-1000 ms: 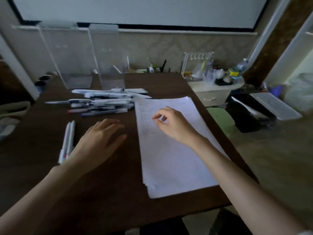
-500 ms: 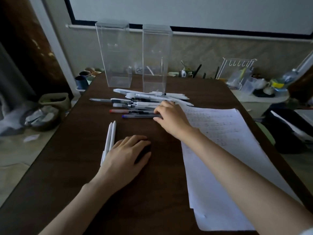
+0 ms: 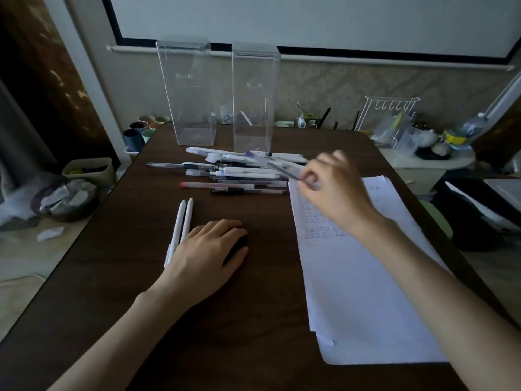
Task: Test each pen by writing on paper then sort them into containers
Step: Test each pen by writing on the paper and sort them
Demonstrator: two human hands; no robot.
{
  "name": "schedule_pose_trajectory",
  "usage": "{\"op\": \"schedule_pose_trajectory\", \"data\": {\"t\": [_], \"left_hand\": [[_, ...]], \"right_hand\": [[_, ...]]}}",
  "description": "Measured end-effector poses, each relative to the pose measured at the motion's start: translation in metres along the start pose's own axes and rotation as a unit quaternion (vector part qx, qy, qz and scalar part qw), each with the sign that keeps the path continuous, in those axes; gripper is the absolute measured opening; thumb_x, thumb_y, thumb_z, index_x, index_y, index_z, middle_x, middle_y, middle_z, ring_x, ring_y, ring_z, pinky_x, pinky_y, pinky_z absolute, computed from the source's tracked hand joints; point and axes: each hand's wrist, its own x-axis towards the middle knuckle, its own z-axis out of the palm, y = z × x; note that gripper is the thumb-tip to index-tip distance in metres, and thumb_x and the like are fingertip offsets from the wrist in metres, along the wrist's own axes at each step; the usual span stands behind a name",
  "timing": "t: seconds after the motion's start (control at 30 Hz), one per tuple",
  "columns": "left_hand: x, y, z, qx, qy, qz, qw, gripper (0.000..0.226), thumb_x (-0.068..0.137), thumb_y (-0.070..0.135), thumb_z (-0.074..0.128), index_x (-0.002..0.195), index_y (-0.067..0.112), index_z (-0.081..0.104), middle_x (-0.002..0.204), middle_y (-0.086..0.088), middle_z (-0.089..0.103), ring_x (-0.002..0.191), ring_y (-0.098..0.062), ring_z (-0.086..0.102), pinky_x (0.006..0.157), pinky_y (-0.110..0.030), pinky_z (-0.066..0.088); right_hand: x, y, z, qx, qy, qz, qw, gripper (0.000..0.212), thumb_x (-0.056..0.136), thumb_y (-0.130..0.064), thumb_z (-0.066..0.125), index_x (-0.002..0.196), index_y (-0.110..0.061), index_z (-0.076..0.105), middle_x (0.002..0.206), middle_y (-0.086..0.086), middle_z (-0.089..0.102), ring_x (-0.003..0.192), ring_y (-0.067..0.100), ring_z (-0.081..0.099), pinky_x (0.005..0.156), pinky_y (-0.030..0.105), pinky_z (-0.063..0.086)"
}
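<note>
Home room: wallpaper (image 3: pixel 338 83), cups (image 3: pixel 141 130), cluttered side table (image 3: pixel 417 164)

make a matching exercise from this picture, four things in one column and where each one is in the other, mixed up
Things
1. bluish-capped pen
2. two white pens
3. clear containers
4. paper stack

Places
a. upright at the far edge of the table
b. pinched in the right hand
c. lying by the left hand
d. flat on the table's right side

Pairs: 1-b, 2-c, 3-a, 4-d
</note>
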Motion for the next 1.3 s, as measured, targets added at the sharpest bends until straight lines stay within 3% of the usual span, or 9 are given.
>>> {"op": "schedule_pose_trajectory", "data": {"t": [0.1, 0.2, 0.3, 0.5, 0.63, 0.73, 0.9, 1.03, 1.3], "left_hand": [[0.007, 0.008, -0.001, 0.002, -0.003, 0.023, 1.0, 0.038, 0.093, 0.044, 0.043, 0.119, 0.022, 0.061, 0.125, 0.006, 0.056, 0.112, -0.013, 0.055, 0.089, -0.025, 0.039], [0.02, 0.029, -0.004, -0.03, 0.02, 0.053, 0.998, 0.049, 0.09, 0.054, 0.032, 0.118, 0.024, 0.06, 0.119, 0.009, 0.058, 0.106, -0.009, 0.057, 0.084, -0.021, 0.04], [0.04, 0.056, 0.0, -0.079, 0.034, 0.051, 0.995, 0.059, 0.086, 0.063, 0.035, 0.125, 0.023, 0.055, 0.116, 0.008, 0.059, 0.102, -0.01, 0.056, 0.08, -0.023, 0.043], [0.052, 0.071, 0.029, -0.174, 0.078, 0.081, 0.978, 0.04, 0.089, 0.048, 0.047, 0.102, 0.013, 0.062, 0.085, 0.008, 0.055, 0.07, -0.003, 0.048, 0.056, -0.024, 0.045], [0.047, 0.069, 0.03, -0.207, 0.102, 0.086, 0.969, 0.029, 0.094, 0.028, 0.043, 0.114, 0.011, 0.055, 0.097, 0.001, 0.057, 0.079, -0.006, 0.056, 0.063, -0.027, 0.049], [0.046, 0.071, 0.034, -0.174, 0.08, 0.079, 0.978, 0.03, 0.094, 0.005, 0.049, 0.123, 0.006, 0.048, 0.102, -0.005, 0.054, 0.081, -0.01, 0.055, 0.066, -0.027, 0.049], [0.047, 0.074, 0.031, -0.194, 0.067, 0.083, 0.975, 0.033, 0.097, 0.029, 0.036, 0.115, 0.005, 0.05, 0.099, 0.0, 0.051, 0.085, -0.008, 0.049, 0.073, -0.015, 0.036], [0.047, 0.073, 0.03, -0.212, 0.052, 0.095, 0.971, 0.021, 0.097, 0.021, 0.037, 0.107, 0.008, 0.05, 0.094, 0.009, 0.043, 0.076, -0.002, 0.042, 0.065, -0.013, 0.034], [0.045, 0.069, 0.027, -0.239, 0.041, 0.093, 0.966, 0.02, 0.095, 0.044, 0.033, 0.098, 0.029, 0.046, 0.065, 0.002, 0.054, 0.052, -0.017, 0.049, 0.048, -0.035, 0.041]], "right_hand": [[-0.024, 0.025, -0.021, 0.146, -0.061, 0.155, 0.975, 0.007, 0.085, -0.015, 0.065, 0.082, -0.012, 0.06, 0.067, -0.007, 0.055, 0.063, 0.006, 0.05, 0.059, 0.025, 0.034], [-0.042, 0.036, -0.026, 0.397, -0.046, 0.251, 0.882, 0.015, 0.089, -0.006, 0.057, 0.075, -0.01, 0.052, 0.055, 0.001, 0.062, 0.051, 0.005, 0.052, 0.057, 0.024, 0.041], [-0.056, 0.037, -0.021, 0.518, -0.093, 0.256, 0.811, 0.01, 0.085, -0.011, 0.057, 0.076, -0.01, 0.052, 0.059, 0.007, 0.065, 0.057, 0.013, 0.054, 0.055, 0.022, 0.041], [-0.063, 0.024, -0.018, 0.534, -0.134, 0.185, 0.814, 0.017, 0.074, -0.024, 0.069, 0.071, -0.008, 0.064, 0.056, -0.009, 0.053, 0.057, 0.003, 0.048, 0.055, 0.013, 0.039], [-0.064, 0.013, -0.015, 0.525, -0.131, 0.157, 0.826, 0.017, 0.073, -0.026, 0.068, 0.079, -0.011, 0.067, 0.066, -0.008, 0.062, 0.065, 0.006, 0.056, 0.059, 0.017, 0.045], [-0.067, 0.011, -0.009, 0.573, -0.093, 0.169, 0.796, 0.009, 0.084, -0.022, 0.065, 0.082, -0.014, 0.061, 0.058, -0.005, 0.057, 0.057, 0.01, 0.05, 0.052, 0.02, 0.039], [-0.068, 0.012, -0.003, 0.589, -0.062, 0.166, 0.788, 0.013, 0.083, -0.016, 0.061, 0.073, -0.012, 0.054, 0.058, 0.001, 0.058, 0.057, 0.016, 0.052, 0.052, 0.024, 0.042], [-0.068, 0.013, -0.006, 0.57, -0.085, 0.145, 0.804, 0.016, 0.079, -0.016, 0.066, 0.072, -0.01, 0.053, 0.057, 0.0, 0.059, 0.056, 0.014, 0.053, 0.054, 0.026, 0.043], [-0.068, 0.013, -0.002, 0.621, -0.109, 0.139, 0.764, 0.024, 0.079, -0.019, 0.069, 0.069, -0.007, 0.05, 0.055, 0.003, 0.054, 0.053, 0.014, 0.05, 0.052, 0.023, 0.042]]}}
